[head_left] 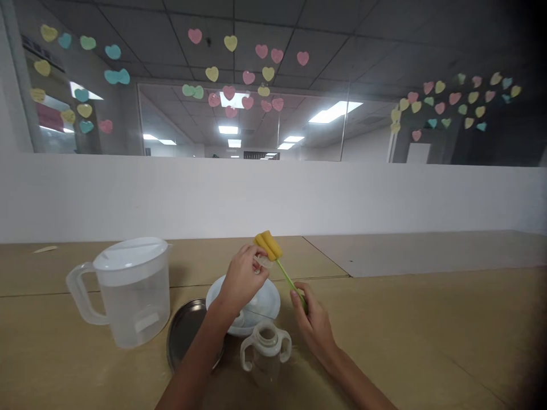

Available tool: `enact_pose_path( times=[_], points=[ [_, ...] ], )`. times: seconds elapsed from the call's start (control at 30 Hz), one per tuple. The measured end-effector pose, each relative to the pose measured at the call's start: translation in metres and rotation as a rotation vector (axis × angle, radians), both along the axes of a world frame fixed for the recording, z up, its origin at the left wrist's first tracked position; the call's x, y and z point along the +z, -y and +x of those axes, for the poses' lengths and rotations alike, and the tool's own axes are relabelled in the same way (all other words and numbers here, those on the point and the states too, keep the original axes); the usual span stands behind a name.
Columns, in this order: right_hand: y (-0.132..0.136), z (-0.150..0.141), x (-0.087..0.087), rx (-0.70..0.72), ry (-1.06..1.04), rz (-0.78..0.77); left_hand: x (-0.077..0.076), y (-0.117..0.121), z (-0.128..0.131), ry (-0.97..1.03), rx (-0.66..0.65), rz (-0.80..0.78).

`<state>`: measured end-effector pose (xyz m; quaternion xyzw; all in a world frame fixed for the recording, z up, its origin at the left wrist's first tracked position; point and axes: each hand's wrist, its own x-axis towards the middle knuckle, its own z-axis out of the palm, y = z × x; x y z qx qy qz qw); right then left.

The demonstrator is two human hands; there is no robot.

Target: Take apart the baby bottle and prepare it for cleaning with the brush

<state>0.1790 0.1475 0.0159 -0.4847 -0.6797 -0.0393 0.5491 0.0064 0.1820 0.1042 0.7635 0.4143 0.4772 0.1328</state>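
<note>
Pinching a small clear piece (264,262) in the left hand (245,273), gripping a sponge brush (272,246) in the right hand (315,322), by a bowl (270,293) short of the desk's (405,330) far edge. Could drop the piece under too hard a push, or topple an uncapped bottle (268,345) by swinging low. Showing pale parts (238,320) inside the bowl, unclear contents inside a lidded pitcher (137,304).

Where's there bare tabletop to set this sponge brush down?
Widest: the tabletop right of the right hand, in front of the grey panel. A smaller patch lies between the pitcher and the bowl, behind the metal plate. It's crowded in the middle, where bowl, plate and two-handled bottle stand close together near the left hand.
</note>
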Motion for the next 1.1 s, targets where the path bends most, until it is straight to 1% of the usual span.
enact_pose_path(
  times=[0.1, 0.2, 0.33, 0.37, 0.4, 0.5, 0.57, 0.67, 0.77, 0.83, 0.9, 0.97, 1.03, 1.1],
  points=[
    [0.0, 0.003, -0.004, -0.048, -0.006, 0.109, 0.005, 0.006, -0.001, 0.035, 0.044, 0.018],
    [0.0, 0.005, -0.007, -0.096, 0.012, 0.203, 0.01, 0.013, -0.001, 0.055, 0.046, 0.052],
    [0.001, 0.005, -0.007, -0.19, 0.075, 0.2, 0.017, 0.024, -0.005, 0.145, 0.054, 0.086],
    [0.002, 0.006, -0.007, -0.192, 0.111, 0.217, 0.018, 0.026, -0.006, 0.171, 0.057, 0.095],
    [0.003, 0.006, -0.006, -0.176, 0.162, 0.264, 0.019, 0.028, -0.008, 0.19, 0.059, 0.105],
    [0.005, 0.008, -0.004, -0.082, 0.326, 0.496, 0.021, 0.031, -0.013, 0.188, 0.087, 0.138],
    [0.006, 0.011, -0.002, -0.043, 0.402, 0.601, 0.021, 0.031, -0.017, 0.173, 0.126, 0.151],
    [0.006, 0.017, 0.001, -0.024, 0.469, 0.661, 0.024, 0.031, -0.023, 0.159, 0.185, 0.147],
    [0.005, 0.02, 0.001, 0.006, 0.468, 0.664, 0.029, 0.032, -0.036, 0.1, 0.308, 0.139],
    [0.005, 0.02, 0.001, 0.031, 0.474, 0.65, 0.031, 0.031, -0.048, 0.026, 0.416, 0.086],
    [0.004, 0.02, 0.0, 0.043, 0.491, 0.643, 0.03, 0.027, -0.062, -0.105, 0.483, -0.03],
    [0.003, 0.02, -0.001, 0.041, 0.491, 0.644, 0.025, 0.021, -0.075, -0.284, 0.477, -0.177],
    [0.002, 0.02, -0.002, 0.03, 0.476, 0.642, 0.016, 0.014, -0.085, -0.467, 0.427, -0.312],
    [0.002, 0.021, -0.003, 0.016, 0.463, 0.639, 0.007, 0.008, -0.09, -0.599, 0.36, -0.451]
  ],
)
